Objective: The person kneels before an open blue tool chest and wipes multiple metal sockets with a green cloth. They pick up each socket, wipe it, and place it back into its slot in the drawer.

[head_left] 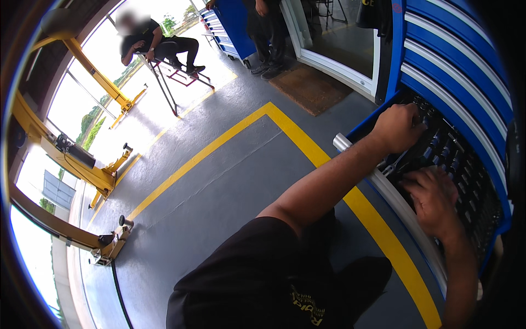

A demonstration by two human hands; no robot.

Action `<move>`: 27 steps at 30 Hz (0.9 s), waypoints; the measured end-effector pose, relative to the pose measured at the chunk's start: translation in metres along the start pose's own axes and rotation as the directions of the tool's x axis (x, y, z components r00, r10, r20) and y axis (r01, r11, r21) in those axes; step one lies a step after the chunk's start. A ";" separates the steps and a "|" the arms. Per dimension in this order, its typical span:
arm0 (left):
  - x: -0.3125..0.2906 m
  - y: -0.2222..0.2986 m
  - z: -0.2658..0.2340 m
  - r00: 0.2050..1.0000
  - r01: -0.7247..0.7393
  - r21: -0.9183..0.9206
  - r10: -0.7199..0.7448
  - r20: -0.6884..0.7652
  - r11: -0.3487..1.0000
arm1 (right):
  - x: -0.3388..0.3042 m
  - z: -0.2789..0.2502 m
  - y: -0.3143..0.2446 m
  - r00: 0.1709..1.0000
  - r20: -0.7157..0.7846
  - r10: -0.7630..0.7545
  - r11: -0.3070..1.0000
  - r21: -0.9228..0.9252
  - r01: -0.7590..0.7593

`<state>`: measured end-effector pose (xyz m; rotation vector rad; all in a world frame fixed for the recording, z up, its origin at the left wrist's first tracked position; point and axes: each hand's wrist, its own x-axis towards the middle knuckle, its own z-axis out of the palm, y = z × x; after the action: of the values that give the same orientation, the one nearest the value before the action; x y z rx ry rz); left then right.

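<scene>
A drawer (422, 211) of the blue tool cabinet stands pulled out at my right, with dark tray lining inside it. My left hand (399, 127) reaches over the drawer's far end, fingers curled down; whatever they hold is hidden. Nearer to me, my right hand (432, 200) rests low over the tray with its fingers apart and slightly bent. Between the hands lies a metal wrench (404, 159). Beyond them, several screwdriver-like tools with blue handles (433, 143) sit in slots. Rows of small sockets (475, 192) fill the right part of the tray.
Closed drawers (449, 60) rise above the open one. A brown doormat (310, 89) lies before a glass door (339, 33). Yellow lines (208, 159) cross the grey floor. Yellow lift posts (76, 159) stand left. One person (164, 46) sits on a stool; another (263, 33) stands by a blue cabinet (227, 27).
</scene>
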<state>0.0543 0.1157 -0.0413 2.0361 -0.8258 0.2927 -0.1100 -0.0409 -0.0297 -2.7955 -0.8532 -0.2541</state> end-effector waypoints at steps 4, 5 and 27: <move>-0.007 -0.002 -0.001 0.999 0.010 0.065 -0.013 0.047 0.998 | 0.010 -0.001 0.011 0.989 -0.013 0.150 0.970 0.193 -0.145; -0.007 -0.005 0.000 0.996 0.028 0.063 -0.034 0.086 0.998 | 0.009 0.001 0.013 0.979 -0.016 0.201 0.958 0.211 -0.193; -0.008 0.000 0.008 0.916 -0.080 0.093 0.037 0.401 0.992 | -0.021 -0.020 0.054 0.885 0.088 0.457 0.885 0.055 -0.463</move>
<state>0.0479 0.1127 -0.0499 2.2106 -1.1424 -0.0537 -0.0990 -0.1010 -0.0236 -2.8432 -0.1808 -0.0400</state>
